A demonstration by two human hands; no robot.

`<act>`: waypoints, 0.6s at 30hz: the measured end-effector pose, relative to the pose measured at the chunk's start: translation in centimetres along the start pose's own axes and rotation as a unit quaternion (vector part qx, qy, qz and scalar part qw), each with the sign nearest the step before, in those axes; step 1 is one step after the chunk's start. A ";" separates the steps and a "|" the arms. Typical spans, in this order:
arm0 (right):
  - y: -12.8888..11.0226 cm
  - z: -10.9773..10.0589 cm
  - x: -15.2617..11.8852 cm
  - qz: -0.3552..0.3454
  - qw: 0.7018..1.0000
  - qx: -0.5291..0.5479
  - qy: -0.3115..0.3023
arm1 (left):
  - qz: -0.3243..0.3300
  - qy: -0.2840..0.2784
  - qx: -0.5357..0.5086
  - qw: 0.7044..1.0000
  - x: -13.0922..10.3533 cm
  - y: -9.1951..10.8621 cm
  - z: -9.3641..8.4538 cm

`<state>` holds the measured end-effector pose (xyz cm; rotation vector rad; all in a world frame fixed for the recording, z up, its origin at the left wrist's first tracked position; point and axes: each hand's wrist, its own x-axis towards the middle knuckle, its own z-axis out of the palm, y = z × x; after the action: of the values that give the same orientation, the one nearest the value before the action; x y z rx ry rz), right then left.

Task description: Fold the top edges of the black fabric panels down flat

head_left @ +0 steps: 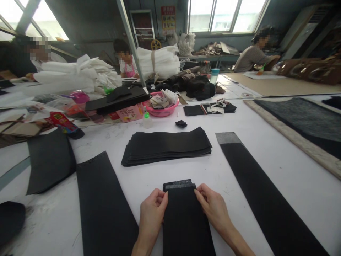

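A long black strip of sheet material [186,220] lies lengthwise in front of me, with a greyish band across its far end. My left hand [153,209] pinches the strip's left edge near that end between thumb and fingers. On the opposite edge, my right hand [213,202] holds the strip in a similar pinch. Beyond the hands sits a stack of black pieces [167,145]. To the left lies another wide black strip [103,206], and to the right a long black strip [263,192] with a grey end.
The white table [229,177] also bears a pink basket [162,111] of papers, a small green-capped bottle [146,121], a black scrap [181,123] and a tied black bundle [210,108]. Curved black pieces [50,160] lie at left. Several people work beyond the table.
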<state>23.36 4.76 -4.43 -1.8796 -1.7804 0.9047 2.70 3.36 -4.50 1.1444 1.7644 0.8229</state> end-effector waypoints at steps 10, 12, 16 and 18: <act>-1.1 -0.1 0.1 -0.010 0.996 -0.092 0.006 | 0.058 0.029 0.115 0.991 -0.2 0.0 -0.6; -1.2 -0.1 0.1 -0.010 0.995 -0.097 0.001 | 0.052 0.029 0.123 0.991 -0.3 0.0 -0.7; -1.4 -0.2 0.1 -0.018 0.995 -0.102 0.002 | 0.044 0.026 0.120 0.991 -0.2 -0.2 -0.8; -1.4 -0.2 0.0 -0.018 0.994 -0.106 0.002 | 0.040 0.023 0.107 0.993 -0.1 -0.3 -0.9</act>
<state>22.48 4.98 -3.32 -1.9652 -1.9684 0.7231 1.82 3.04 -4.36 1.3520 1.8901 0.7242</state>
